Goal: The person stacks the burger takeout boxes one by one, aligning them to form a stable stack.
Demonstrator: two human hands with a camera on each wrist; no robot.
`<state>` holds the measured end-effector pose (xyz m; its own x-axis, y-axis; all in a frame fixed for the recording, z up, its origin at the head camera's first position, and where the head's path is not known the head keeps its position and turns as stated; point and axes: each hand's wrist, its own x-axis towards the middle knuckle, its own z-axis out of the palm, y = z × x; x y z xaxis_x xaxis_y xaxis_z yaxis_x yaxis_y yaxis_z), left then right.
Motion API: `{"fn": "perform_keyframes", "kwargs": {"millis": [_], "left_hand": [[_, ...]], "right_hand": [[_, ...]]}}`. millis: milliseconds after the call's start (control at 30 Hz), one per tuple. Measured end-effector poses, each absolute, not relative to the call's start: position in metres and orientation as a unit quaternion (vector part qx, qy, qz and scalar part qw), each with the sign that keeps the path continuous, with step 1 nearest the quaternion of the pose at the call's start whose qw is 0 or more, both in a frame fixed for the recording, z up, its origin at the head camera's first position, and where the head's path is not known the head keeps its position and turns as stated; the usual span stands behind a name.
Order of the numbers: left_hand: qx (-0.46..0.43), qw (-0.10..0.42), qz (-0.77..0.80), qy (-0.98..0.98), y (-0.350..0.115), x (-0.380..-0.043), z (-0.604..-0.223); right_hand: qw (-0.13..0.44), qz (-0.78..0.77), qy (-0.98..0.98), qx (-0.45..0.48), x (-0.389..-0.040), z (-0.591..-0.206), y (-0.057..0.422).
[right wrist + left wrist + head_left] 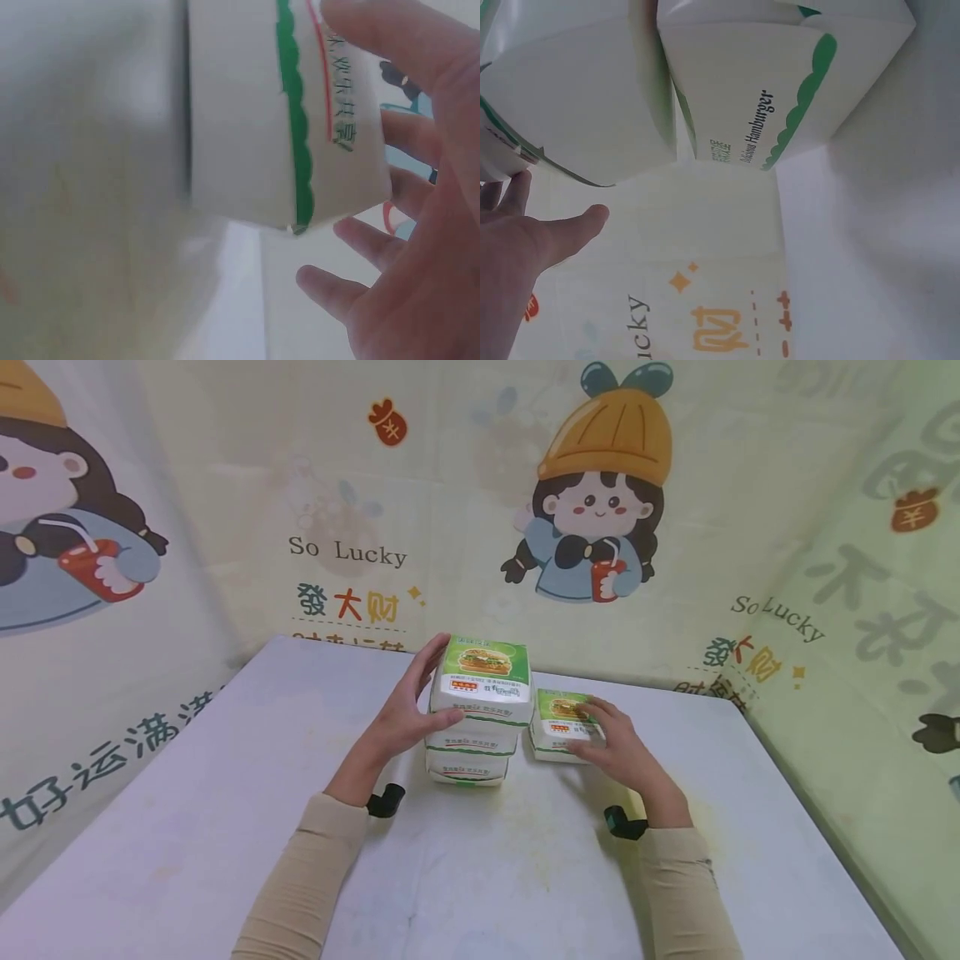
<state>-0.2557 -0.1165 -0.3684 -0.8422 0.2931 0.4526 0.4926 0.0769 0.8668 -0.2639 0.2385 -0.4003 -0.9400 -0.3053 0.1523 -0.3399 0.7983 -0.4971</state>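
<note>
Three white-and-green hamburger boxes stand stacked on the table, the top one sitting slightly off the lower ones. My left hand rests against the left side of the top box, fingers towards the back and thumb near the front. In the left wrist view its thumb looks fairly straight. Just right of the stack, another hamburger box lies on the table. My right hand grips that box from the right, thumb at its front face and fingers over the far side, partly hidden.
A white table lies under everything. Behind and beside it hangs a cream cloth printed with cartoon figures and lettering. A black wrist mount sits by the left wrist, and a similar mount by the right.
</note>
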Motion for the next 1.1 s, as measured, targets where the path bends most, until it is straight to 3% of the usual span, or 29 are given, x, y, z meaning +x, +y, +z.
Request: {"fn": "perform_keyframes", "kwargs": {"millis": [300, 600, 1100], "left_hand": [[-0.261, 0.09, -0.637, -0.72, -0.117, -0.252, -0.364], [-0.255, 0.088, -0.635, -0.724, -0.118, -0.254, -0.367], [-0.255, 0.092, -0.623, -0.734, -0.119, -0.253, -0.369]], "right_hand": [[0.032, 0.273, -0.949, 0.157, -0.261, -0.395, 0.245], [-0.027, 0.308, -0.943, 0.122, -0.266, -0.406, 0.249], [0.001, 0.338, -0.934, 0.117, -0.267, -0.41, 0.25]]}}
